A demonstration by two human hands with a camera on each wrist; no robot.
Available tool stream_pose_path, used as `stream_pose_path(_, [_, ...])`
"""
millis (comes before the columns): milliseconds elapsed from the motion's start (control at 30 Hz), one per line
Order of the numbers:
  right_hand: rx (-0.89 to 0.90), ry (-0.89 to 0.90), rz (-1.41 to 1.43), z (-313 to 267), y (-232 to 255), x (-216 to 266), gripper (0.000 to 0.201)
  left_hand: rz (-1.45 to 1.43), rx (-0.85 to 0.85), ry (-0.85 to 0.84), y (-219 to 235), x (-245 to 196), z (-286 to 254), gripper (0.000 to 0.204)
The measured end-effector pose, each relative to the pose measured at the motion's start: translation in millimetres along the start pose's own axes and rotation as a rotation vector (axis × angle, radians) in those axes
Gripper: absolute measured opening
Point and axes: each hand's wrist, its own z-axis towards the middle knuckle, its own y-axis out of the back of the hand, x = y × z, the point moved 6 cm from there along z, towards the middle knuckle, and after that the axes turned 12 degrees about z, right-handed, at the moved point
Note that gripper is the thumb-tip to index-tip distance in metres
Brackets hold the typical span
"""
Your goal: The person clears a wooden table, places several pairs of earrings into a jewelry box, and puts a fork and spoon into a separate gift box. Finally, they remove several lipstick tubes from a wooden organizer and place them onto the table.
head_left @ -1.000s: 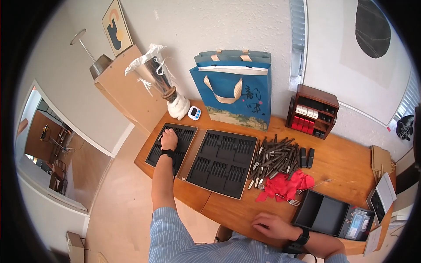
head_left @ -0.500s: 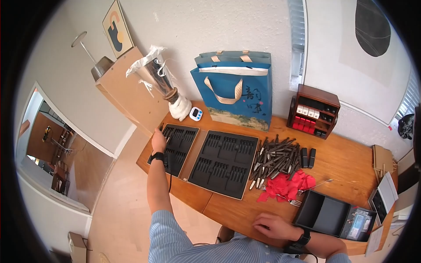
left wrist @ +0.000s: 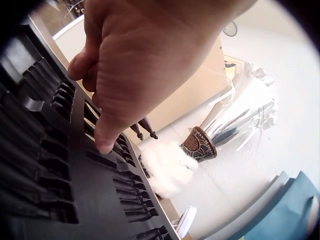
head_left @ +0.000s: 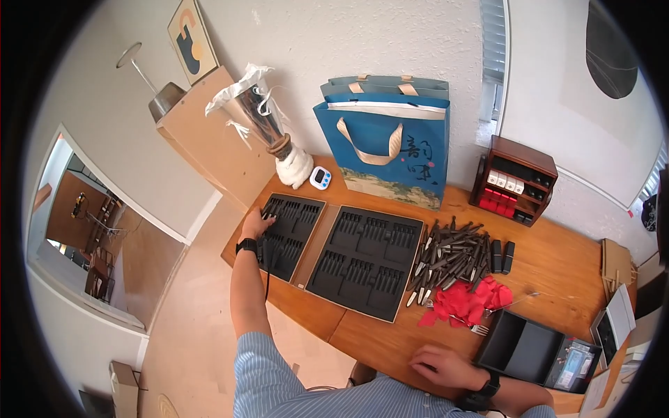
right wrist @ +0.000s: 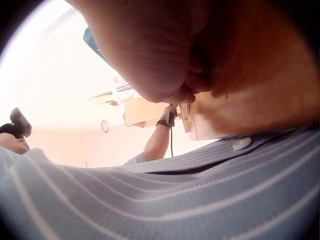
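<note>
In the head view my left hand point(head_left: 256, 224) is over the far left edge of a black slotted tray point(head_left: 284, 234). Its curled fingers grip dark-handled cutlery point(left wrist: 143, 129); two knobbed handle ends stick out past the hand in the left wrist view. There the thumb presses down at the tray's slots, and pale metal shows in a slot beside it. A larger slotted tray point(head_left: 376, 306) lies to the right. My right hand point(head_left: 446, 367) rests loosely curled on the table's front edge, holding nothing.
A pile of dark-handled cutlery point(head_left: 453, 254) lies right of the trays, beside red petals point(head_left: 468, 301) and a black compartment box point(head_left: 519, 345). Behind stand a blue paper bag point(head_left: 390, 150), a small timer point(head_left: 320, 178), a wrapped vase point(head_left: 279, 148) and a wooden rack point(head_left: 514, 182).
My left hand went from the tray's upper middle out to its left edge, with dark cutlery showing in it, then back in over the far left slots. My right hand stayed put.
</note>
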Motion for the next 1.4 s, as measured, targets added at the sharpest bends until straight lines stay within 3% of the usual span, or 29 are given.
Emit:
stream_pose_path(67, [0.001, -0.013, -0.002, -1.2, -0.3, -2.2, 0.011, 0.031, -0.059, -0.020, 1.5, -1.0, 2.8, 0.047])
stream_pose_path(233, [-0.002, -0.023, 0.011, -0.6, 0.6, -1.6, 0.011, 0.155, 0.145, 0.069, 5.1, -1.5, 11.5, 0.049])
stream_pose_path(367, [0.006, -0.023, 0.019, -2.4, -1.3, -6.4, 0.011, 0.158, 0.189, 0.040, 4.2, 7.8, 11.4, 0.054])
stream_pose_path(467, [0.013, -0.049, 0.018, -2.3, -1.6, -7.2, 0.011, 0.090, 0.236, 0.066, 7.5, 5.9, 9.3, 0.053])
stream_pose_path(667, [0.009, -0.037, 0.030, -1.4, -0.3, -4.6, 0.011, 0.307, 0.255, 0.037, 15.5, -13.5, 6.6, 0.042])
stream_pose_path(733, [0.002, -0.031, 0.025, -1.3, 0.2, -4.5, 0.012, 0.374, 0.051, 0.027, 16.2, -15.2, 4.9, 0.032])
stream_pose_path(1167, [-0.003, -0.019, 0.002, -1.6, 0.0, -4.8, 0.013, 0.478, -0.148, 0.109, 9.4, -13.8, 9.2, 0.023])
stream_pose_path(1267, [-0.003, -0.008, 0.006, -1.1, 0.3, -4.0, 0.013, 0.599, -0.199, 0.048, 4.5, -18.3, 7.3, 0.015])
stream_pose_path(1400, [0.003, -0.032, 0.018, -0.5, 0.5, -2.0, 0.011, 0.677, -0.239, -0.054, -5.2, -18.1, 10.0, 0.024])
